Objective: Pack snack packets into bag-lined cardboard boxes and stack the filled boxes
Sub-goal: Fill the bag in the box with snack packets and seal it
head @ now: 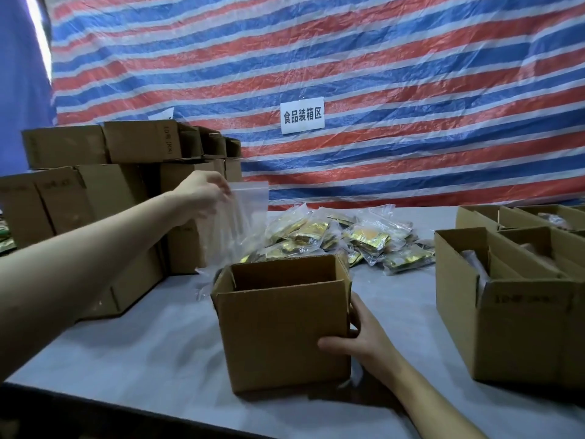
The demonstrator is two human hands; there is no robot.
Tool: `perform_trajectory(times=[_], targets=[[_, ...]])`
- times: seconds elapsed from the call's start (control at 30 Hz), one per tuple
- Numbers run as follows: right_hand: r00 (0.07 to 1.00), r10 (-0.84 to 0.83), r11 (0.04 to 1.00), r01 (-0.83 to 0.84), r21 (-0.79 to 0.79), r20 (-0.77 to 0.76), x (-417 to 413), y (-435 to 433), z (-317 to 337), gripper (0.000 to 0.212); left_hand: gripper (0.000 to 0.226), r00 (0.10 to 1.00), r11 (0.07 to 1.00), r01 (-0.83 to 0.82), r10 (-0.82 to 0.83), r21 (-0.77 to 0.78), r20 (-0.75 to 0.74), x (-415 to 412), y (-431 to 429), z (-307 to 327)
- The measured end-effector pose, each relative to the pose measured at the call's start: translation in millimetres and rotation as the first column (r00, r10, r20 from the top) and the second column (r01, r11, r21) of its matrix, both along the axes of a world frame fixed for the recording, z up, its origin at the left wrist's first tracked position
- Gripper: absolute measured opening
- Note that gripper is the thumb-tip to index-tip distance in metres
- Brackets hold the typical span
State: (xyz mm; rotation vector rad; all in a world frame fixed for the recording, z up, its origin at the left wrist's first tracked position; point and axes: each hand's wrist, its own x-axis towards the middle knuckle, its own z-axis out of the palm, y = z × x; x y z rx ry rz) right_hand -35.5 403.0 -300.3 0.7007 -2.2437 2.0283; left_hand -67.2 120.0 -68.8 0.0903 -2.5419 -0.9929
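Behind the open box (281, 327), the left hand (202, 194) pinches a clear bag (243, 213), probably limp and slippery, by its top edge; the right hand (361, 337) grips the light box's corner.

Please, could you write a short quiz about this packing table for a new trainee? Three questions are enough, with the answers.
1. True or false: the middle box, held by the right hand, already has a bag lining.
2. What does the left hand hold up? A) a clear bag B) a tape roll C) scissors
3. Fill in: the snack packets lie ___ the middle box.
Key: 1 false; 2 A; 3 behind.
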Motion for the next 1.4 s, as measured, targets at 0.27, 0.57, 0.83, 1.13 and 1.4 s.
perform_trajectory(times=[0.27, 0.57, 0.83, 1.13, 1.4], targets=[[0.999, 0.034, 0.999, -0.034, -0.016, -0.007, -3.0, 0.1, -1.5, 0.106, 0.023, 0.976, 0.999, 0.027, -0.019, 0.034, -0.219, 17.6, 21.9, 43.3], [0.999, 0.034, 0.999, -0.034, -0.02, 0.006, -4.2, -0.5, -2.4, 0.102, 0.012, 0.899, 0.976, 0.176, -0.106, 0.129, -0.425, 49.8, 61.3, 82.0], [1.0, -0.009, 1.0, 0.009, -0.025, -0.02, -5.9, -1.2, -4.4, 0.099, 0.015, 0.926, 0.962, 0.264, -0.232, 0.072, -0.298, 61.5, 72.6, 54.8], [1.0, 0.011, 0.999, -0.011, -0.035, -0.01, -4.5, 0.3, -3.6, 0.098, 0.019, 0.926, 0.972, 0.221, -0.185, 0.075, -0.33, 58.2, 55.9, 46.8], [1.0, -0.003, 0.999, 0.003, -0.052, -0.003, -6.7, -1.1, -4.7, 0.101, 0.017, 0.903, 0.89, 0.427, -0.411, 0.159, -0.126, 73.8, 71.9, 24.1]])
